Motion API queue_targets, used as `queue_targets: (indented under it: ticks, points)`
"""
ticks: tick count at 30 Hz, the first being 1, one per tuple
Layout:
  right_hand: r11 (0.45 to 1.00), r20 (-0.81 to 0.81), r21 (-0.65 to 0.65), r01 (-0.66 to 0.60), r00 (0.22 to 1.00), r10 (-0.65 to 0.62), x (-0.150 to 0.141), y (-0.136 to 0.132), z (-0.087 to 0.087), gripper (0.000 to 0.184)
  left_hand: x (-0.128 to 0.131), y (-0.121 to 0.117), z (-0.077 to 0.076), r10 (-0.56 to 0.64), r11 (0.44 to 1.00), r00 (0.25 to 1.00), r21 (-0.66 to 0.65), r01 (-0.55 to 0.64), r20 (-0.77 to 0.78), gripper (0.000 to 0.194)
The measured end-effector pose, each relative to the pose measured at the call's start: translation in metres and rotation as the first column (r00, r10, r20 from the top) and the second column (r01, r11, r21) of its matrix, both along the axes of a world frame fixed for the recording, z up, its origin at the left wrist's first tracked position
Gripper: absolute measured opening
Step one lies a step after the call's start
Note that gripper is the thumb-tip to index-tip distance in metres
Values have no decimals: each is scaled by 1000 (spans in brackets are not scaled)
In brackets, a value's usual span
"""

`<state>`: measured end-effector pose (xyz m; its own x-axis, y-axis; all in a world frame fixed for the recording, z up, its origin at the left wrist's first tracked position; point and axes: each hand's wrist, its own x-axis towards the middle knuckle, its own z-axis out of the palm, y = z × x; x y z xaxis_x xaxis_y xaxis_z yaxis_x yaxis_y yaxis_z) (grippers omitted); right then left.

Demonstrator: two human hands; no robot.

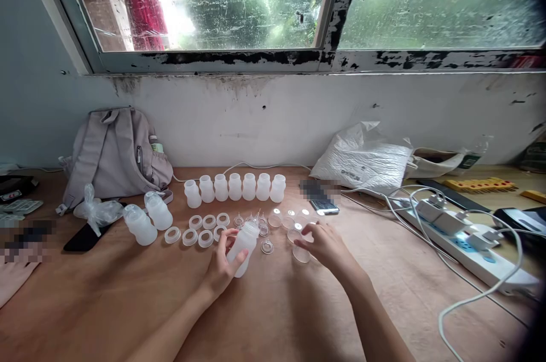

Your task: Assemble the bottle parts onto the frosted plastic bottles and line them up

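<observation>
My left hand (227, 259) is wrapped round a frosted white baby bottle (244, 249), held tilted above the table. My right hand (324, 245) hovers over clear round caps (301, 254), thumb and forefinger curved and apart. Its fingertips are close to the nearest caps; whether they touch one I cannot make out. Between the hands lie clear bottle nipples (267, 246), partly hidden by the held bottle. Several white screw rings (190, 237) lie left of my left hand. Behind them a row of small frosted bottles (235, 186) stands upright.
Two larger frosted bottles (140, 225) stand at left, beside a black phone (83, 237) and a grey backpack (113, 148). Another person's hand (19, 271) rests at the left edge. At right are a phone (325, 205), a plastic bag (362, 157) and a power strip (464, 242) with loose cables.
</observation>
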<state>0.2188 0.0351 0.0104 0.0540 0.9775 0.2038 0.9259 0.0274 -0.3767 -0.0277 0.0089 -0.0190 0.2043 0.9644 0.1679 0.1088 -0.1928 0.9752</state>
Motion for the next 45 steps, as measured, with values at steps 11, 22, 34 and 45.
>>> queue_targets:
  ticks: [11,22,34,45]
  points:
    - [978,-764,171,-118,610,207,-13,-1,17,32,-7,2,11,-52,992,997,-115,59,58,29]
    - [956,-869,166,-240,423,257,-47,-4,1,31,-10,4,11,-102,982,986,-145,120,129,31]
    - [948,-854,164,-273,441,275,-59,-8,-6,27,-8,7,3,-101,986,984,-115,118,145,35]
    - [952,-874,164,-257,411,261,-67,-7,-23,23,-5,6,-5,-31,987,989,-152,53,144,35]
